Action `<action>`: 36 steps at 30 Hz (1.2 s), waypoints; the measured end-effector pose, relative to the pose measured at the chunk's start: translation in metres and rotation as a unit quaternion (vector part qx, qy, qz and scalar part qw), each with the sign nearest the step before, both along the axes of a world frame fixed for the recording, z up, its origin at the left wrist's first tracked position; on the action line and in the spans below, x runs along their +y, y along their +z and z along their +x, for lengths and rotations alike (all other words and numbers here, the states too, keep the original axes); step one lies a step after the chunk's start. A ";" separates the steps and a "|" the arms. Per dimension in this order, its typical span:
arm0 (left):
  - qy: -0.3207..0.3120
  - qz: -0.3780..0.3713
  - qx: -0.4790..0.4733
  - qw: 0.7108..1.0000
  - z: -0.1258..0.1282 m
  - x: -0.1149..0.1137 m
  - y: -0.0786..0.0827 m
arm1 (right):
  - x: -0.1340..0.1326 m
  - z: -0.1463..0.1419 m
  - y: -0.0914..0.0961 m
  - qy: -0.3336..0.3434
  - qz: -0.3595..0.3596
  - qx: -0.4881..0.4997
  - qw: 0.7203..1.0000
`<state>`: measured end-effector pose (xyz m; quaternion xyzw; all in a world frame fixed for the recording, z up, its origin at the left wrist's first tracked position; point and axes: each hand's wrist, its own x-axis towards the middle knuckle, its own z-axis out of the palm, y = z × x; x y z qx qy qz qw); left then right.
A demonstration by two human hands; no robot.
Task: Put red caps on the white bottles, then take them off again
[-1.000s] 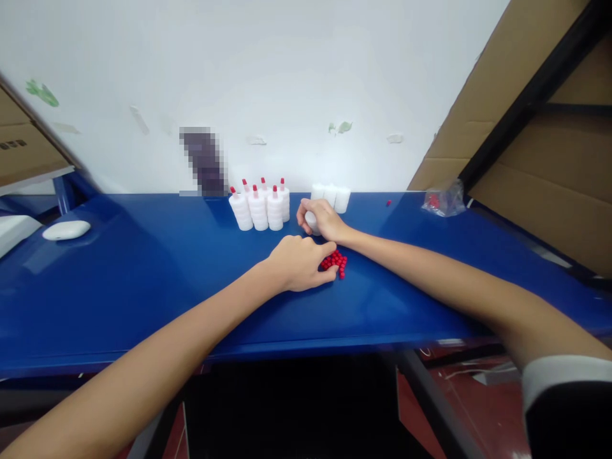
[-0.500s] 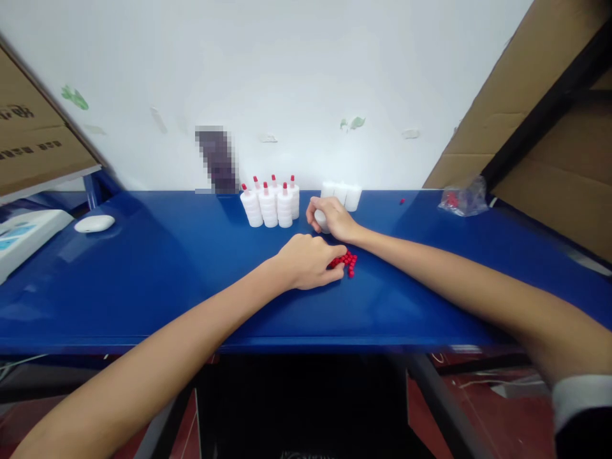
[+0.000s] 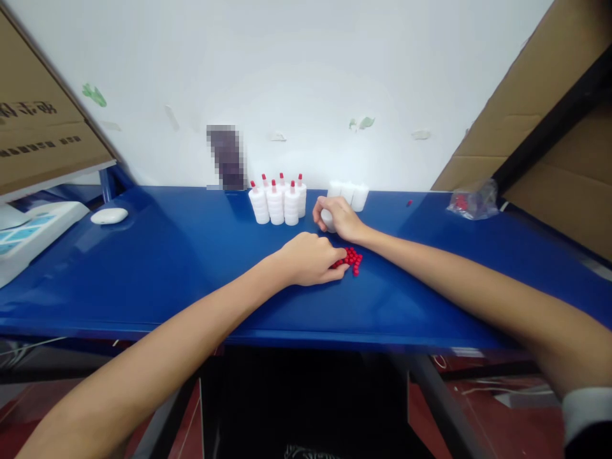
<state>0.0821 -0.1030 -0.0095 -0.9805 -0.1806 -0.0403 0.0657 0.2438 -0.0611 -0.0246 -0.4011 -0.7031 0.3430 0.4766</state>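
Observation:
My left hand (image 3: 308,259) rests on the blue table (image 3: 167,268) with its fingers curled, the fingertips pinching into a small pile of red caps (image 3: 352,258). Just behind it, my right hand (image 3: 340,217) is wrapped round a small white bottle (image 3: 327,218) standing on the table. Several white bottles with red caps (image 3: 278,201) stand in a cluster to the left of that hand. A few uncapped white bottles (image 3: 348,194) stand behind it near the wall.
A white computer mouse (image 3: 109,215) and a white device (image 3: 29,233) lie at the far left. A clear plastic bag (image 3: 473,201) and a single red cap (image 3: 409,203) lie at the right. Cardboard boxes (image 3: 43,137) flank both sides.
The view has shifted a little to the left and up. Both hands stay where they were, the left at the red caps and the right on the bottle.

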 end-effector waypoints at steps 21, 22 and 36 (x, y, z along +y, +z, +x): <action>-0.039 -0.016 -0.017 0.999 -0.002 0.006 -0.005 | -0.001 0.002 0.001 0.000 0.000 -0.003 1.000; -0.042 -0.035 -0.029 0.998 -0.005 0.009 -0.005 | -0.001 0.003 0.001 0.007 -0.004 -0.006 1.000; 0.000 -0.056 -0.335 0.941 -0.047 0.049 0.000 | -0.001 0.006 0.003 0.102 -0.032 -0.058 0.993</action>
